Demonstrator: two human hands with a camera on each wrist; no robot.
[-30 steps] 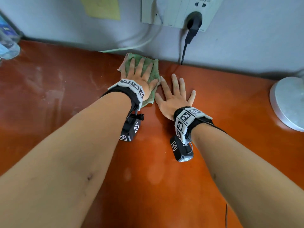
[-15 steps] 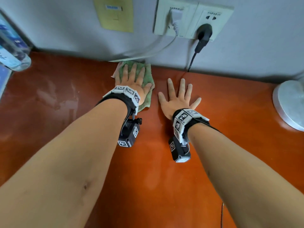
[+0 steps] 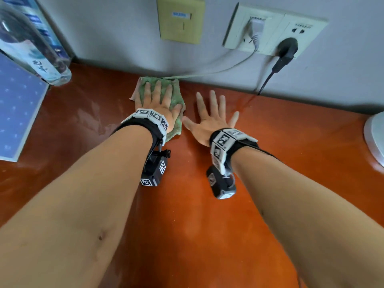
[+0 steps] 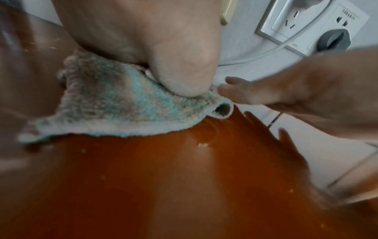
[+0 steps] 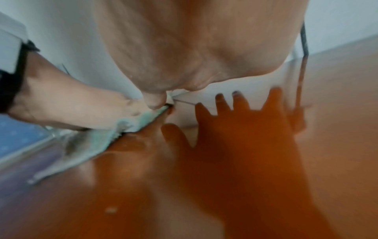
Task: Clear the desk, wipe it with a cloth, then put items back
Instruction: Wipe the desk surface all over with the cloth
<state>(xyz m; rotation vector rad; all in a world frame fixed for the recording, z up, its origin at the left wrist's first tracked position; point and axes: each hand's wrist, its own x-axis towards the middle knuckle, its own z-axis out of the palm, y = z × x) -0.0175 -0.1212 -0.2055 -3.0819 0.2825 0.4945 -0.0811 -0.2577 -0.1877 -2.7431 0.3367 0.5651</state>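
Observation:
A green cloth [image 3: 176, 91] lies flat on the reddish-brown desk [image 3: 197, 225] close to the back wall. My left hand [image 3: 159, 100] presses on it with straight, spread fingers. The left wrist view shows the cloth [image 4: 114, 113] pinned under the palm. Just right of the cloth, my right hand [image 3: 212, 115] rests flat on the bare desk with its fingers spread and nothing in it. In the right wrist view the cloth's edge [image 5: 131, 127] shows beside the left hand [image 5: 77, 105].
A clear water bottle [image 3: 31, 44] lies at the back left beside a blue book [image 3: 16, 104]. A white round base [image 3: 374, 138] stands at the right edge. A white cable [image 3: 218, 69] and black cable [image 3: 268, 77] hang from wall sockets [image 3: 270, 28] to the desk.
My left hand has slid the cloth leftward along the back wall. The right hand has stayed flat beside it, following slightly left.

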